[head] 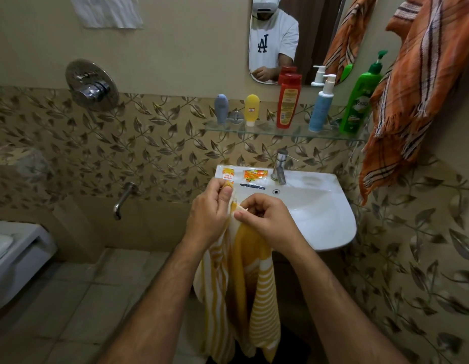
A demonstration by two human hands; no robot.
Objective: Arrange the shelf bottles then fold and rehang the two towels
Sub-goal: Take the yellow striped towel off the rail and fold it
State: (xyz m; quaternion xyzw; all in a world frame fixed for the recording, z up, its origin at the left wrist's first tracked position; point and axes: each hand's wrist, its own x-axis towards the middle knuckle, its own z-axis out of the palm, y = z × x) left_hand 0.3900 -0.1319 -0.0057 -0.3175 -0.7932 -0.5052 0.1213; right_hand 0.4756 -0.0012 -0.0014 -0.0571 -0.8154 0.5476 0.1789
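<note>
Above white sink (320, 222): both hands pinch yellow towel (244, 279).

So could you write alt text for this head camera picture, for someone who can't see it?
Seen from above, a person's left hand and right hand pinch the top edge of a yellow-and-white striped towel hanging before a white sink. Five bottles stand on a glass shelf under a mirror; an orange striped towel hangs at right.
</note>
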